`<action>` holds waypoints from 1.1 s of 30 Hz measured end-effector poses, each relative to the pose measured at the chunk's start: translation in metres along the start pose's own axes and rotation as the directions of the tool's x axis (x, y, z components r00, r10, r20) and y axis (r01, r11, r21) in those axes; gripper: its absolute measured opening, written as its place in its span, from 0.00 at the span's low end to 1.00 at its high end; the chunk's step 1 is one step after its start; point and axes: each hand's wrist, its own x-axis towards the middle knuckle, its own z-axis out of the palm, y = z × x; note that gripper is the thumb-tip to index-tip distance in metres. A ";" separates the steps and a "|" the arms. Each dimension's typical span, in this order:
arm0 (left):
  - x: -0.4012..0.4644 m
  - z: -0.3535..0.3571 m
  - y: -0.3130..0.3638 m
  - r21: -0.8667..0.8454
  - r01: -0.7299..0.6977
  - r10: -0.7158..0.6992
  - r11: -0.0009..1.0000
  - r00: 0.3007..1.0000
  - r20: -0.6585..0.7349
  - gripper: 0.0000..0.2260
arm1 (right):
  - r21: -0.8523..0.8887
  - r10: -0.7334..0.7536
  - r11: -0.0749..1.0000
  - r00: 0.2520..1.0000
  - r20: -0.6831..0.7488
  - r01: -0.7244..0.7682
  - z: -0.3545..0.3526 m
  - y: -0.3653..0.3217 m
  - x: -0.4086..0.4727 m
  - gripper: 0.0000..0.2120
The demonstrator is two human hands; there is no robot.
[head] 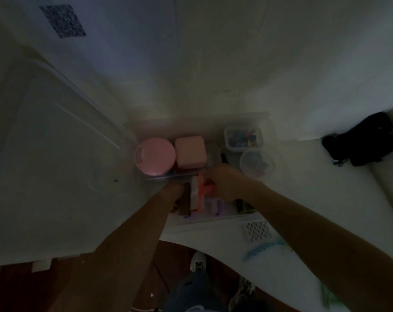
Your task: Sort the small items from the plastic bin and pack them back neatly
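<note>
Mostly, packing is judged well advanced.
Plastic bin: set on the counter; largely filled.
Packed: pink round case, pink square box, two clear tubs.
Left out: white mesh piece, blue comb.
Right hand: curled around a red item inside the bin.
Left hand: grip cannot be told.

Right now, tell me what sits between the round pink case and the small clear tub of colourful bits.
In the head view, a square pink box sits between the round pink case and the clear tub.
</note>
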 end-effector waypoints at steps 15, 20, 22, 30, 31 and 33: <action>0.014 0.010 0.002 -0.212 0.099 -0.064 0.972 0.984 0.168 0.19 | 0.214 -0.014 0.977 0.999 0.043 0.004 0.029 0.004 0.013 0.13; 0.020 0.018 -0.004 -0.272 0.131 -0.073 0.953 0.974 0.216 0.18 | 0.207 0.036 0.977 0.995 0.091 -0.054 0.040 0.011 0.019 0.12; 0.021 0.020 -0.003 -0.256 0.116 -0.063 0.960 0.976 0.208 0.19 | 0.040 0.039 0.998 0.997 0.067 -0.042 0.046 0.020 0.016 0.13; 0.031 0.018 -0.012 -0.136 0.032 0.002 0.990 0.970 0.243 0.03 | -0.302 -0.098 0.952 0.986 -0.132 0.054 0.073 0.043 0.016 0.13; 0.031 0.016 -0.012 -0.102 0.013 0.012 0.995 0.970 0.242 0.05 | -0.318 -0.102 0.946 0.985 -0.140 0.053 0.072 0.038 0.014 0.12; 0.035 0.016 -0.014 0.012 -0.032 0.028 0.999 0.966 0.257 0.06 | -0.290 -0.120 0.955 0.976 -0.183 0.063 0.068 0.031 0.014 0.09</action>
